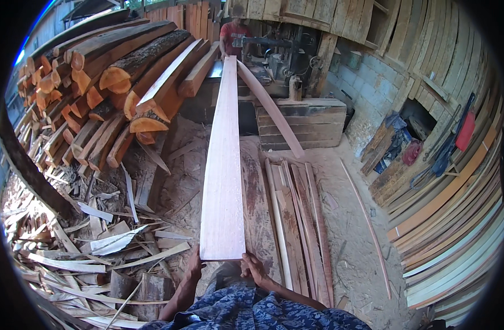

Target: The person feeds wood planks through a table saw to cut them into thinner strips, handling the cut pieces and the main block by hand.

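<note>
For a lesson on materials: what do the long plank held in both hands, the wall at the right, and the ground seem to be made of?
Long plank: fresh-sawn wood, pale pink, smooth and bark-free, unfinished by the look of it. The left hand and right hand grip its near end. Wall: grey masonry blocks, joints visible, unpainted. Ground: probably packed earth under sawdust, tan and powdery.

Pale pink plank (223, 165) — blue patterned shirt (252, 313) — co-worker's red shirt (231, 32)
</note>
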`<state>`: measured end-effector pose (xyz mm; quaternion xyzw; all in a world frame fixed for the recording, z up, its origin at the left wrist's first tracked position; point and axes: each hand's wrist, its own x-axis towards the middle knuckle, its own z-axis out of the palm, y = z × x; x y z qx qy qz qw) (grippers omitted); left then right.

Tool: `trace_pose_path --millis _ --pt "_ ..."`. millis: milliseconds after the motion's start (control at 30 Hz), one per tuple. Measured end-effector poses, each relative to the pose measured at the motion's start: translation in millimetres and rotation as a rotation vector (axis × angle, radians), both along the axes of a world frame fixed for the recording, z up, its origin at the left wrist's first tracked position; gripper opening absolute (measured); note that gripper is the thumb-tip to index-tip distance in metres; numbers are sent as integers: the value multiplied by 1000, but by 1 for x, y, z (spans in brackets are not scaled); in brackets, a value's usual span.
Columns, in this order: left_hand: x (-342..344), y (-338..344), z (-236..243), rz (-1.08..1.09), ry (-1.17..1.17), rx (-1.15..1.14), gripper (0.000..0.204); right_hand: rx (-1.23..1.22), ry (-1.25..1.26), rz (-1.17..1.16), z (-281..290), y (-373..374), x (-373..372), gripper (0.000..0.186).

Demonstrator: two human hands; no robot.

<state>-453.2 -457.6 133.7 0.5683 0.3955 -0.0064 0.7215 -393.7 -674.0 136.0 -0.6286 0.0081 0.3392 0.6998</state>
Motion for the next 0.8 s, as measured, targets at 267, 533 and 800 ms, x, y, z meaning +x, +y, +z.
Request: trace_pose_path --millis 267,533,800 --pt "-48 -14 -17 5 42 -49 61 -21 4 77 -5 -27 -36 56" --pt "-88 -31 -62 -164 -217 -19 58 -117 -118 299 -74 -48 -23 64" --pt "-54 27 -195 -171 -279 67 76 -214 1 371 -2 -21 35 88"
